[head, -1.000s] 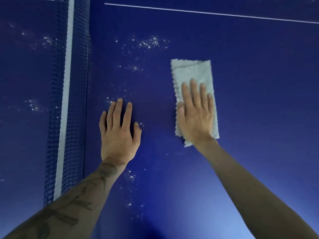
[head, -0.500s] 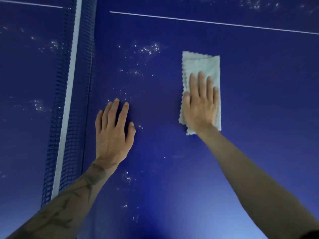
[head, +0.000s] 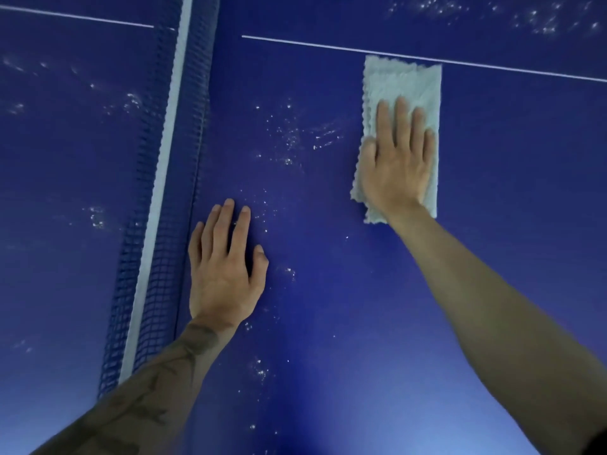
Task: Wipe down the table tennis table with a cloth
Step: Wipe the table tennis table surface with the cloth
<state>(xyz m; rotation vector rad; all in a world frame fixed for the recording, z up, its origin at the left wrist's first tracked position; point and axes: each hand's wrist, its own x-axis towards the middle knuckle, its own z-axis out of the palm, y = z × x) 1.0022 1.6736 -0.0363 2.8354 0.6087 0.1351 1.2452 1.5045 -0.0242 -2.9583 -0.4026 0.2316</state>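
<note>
On top of the folded cloth (head: 407, 83), pressing down with the fingers (head: 402, 123) of the right hand (head: 399, 169), straight and close together, palm flat, nothing pinched. Lying lengthwise under that hand, far edge reaching the white line (head: 295, 44) painted across the blue table (head: 509, 192). Resting flat beside the net (head: 154, 224) with the left hand (head: 225, 267), fingers (head: 226, 221) straight and slightly apart, holding nothing, seemingly bracing. Judged as mid-wipe, with plenty left: pale specks (head: 289, 139) scattered between the two hands, more near the left wrist, more beyond the line at the top right, more across the net on the other half. Looks clean right of the cloth and nearer than it, though impossible to say whether wiped or never soiled.
</note>
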